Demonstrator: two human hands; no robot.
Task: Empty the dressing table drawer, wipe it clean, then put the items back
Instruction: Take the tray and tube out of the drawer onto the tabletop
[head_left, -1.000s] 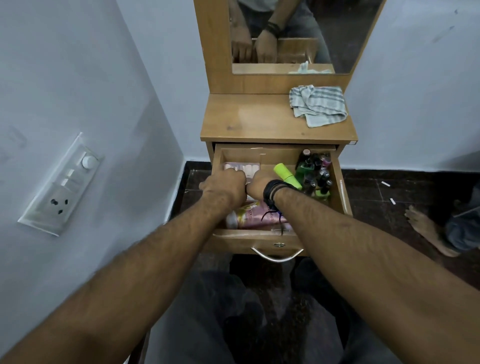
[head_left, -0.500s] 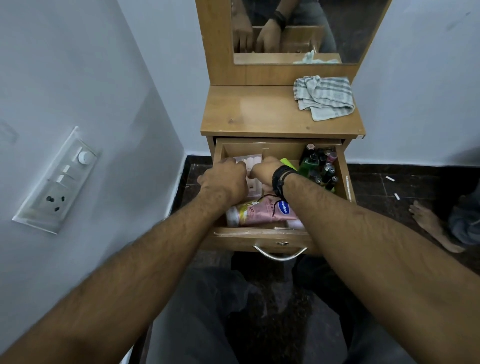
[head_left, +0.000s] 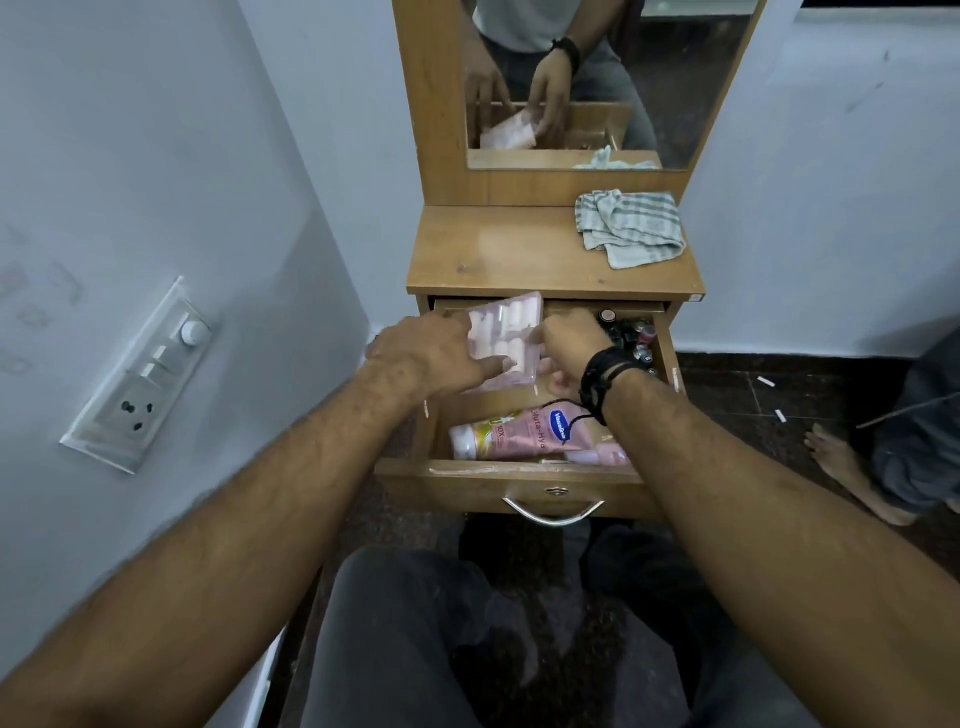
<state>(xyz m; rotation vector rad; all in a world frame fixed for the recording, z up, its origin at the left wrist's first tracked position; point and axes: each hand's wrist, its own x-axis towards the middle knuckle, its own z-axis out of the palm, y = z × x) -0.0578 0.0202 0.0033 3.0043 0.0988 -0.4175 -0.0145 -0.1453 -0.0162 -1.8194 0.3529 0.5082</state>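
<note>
The wooden drawer of the dressing table stands pulled out. My left hand and my right hand grip a clear plastic case of pink and white rolls from either side, tilted up above the drawer's back half. A pink lotion tube lies along the drawer's front. Several small dark bottles crowd the back right corner, partly hidden by my right wrist. A striped cloth lies crumpled on the right of the tabletop.
A mirror rises behind the tabletop. The white wall on the left carries a switch panel close to the drawer. Another person's bare foot rests on the dark floor at right. My knees sit just below the drawer handle.
Both hands have lifted the clear case of rolls up out of the drawer's back, tilting it toward me. The green tube seen earlier is now hidden behind my right hand.
</note>
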